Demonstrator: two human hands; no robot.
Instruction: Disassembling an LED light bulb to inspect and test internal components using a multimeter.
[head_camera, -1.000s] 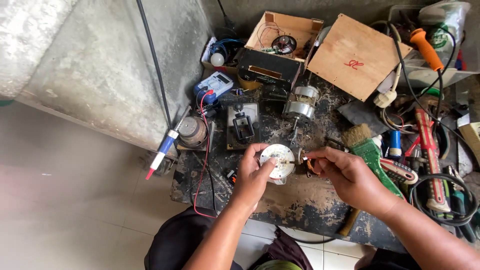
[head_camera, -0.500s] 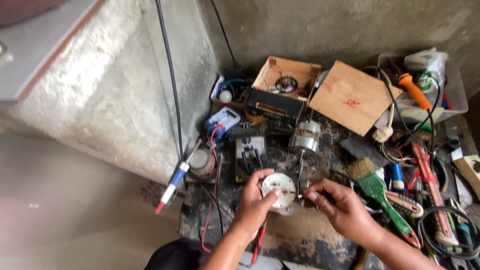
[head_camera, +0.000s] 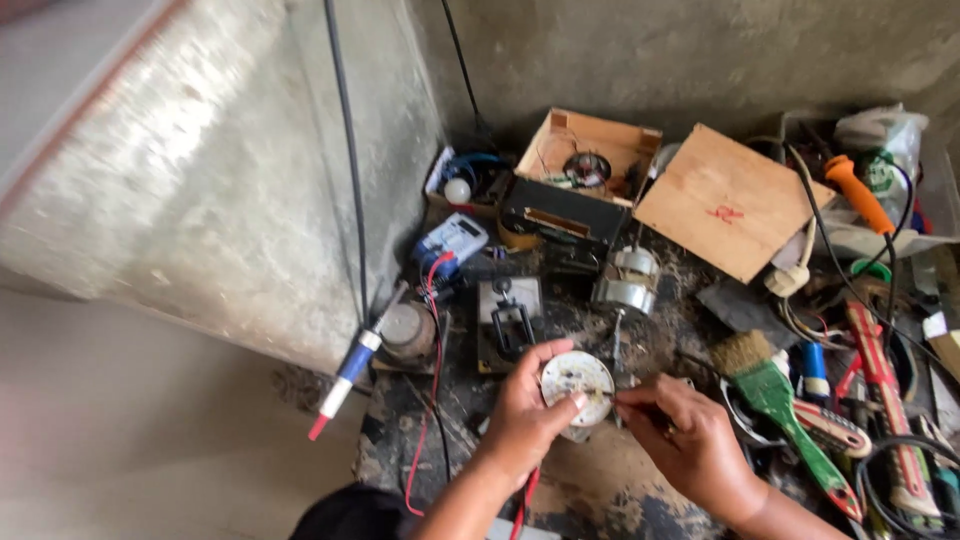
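My left hand (head_camera: 525, 415) grips a small round white disc with circuit parts (head_camera: 576, 377) over a dirty dark work board (head_camera: 600, 480). My right hand (head_camera: 690, 440) pinches a thin dark tool whose tip touches the disc's right edge. A red wire (head_camera: 432, 400) runs down the board past my left wrist. What the tool is exactly cannot be made out.
Behind the hands: a small metal motor (head_camera: 625, 280), a black clamp block (head_camera: 510, 320), a blue multimeter (head_camera: 450, 240), an open cardboard box (head_camera: 590, 160), a wooden panel (head_camera: 725, 200). Right: a green brush (head_camera: 785, 410), cables, orange-handled tool (head_camera: 858, 195). A blue soldering iron (head_camera: 350, 375) leans at the concrete wall.
The view has tilted up and shifted, so the board sits lower in frame. Both hands stay together on the disc, the right hand's tool still at its edge.
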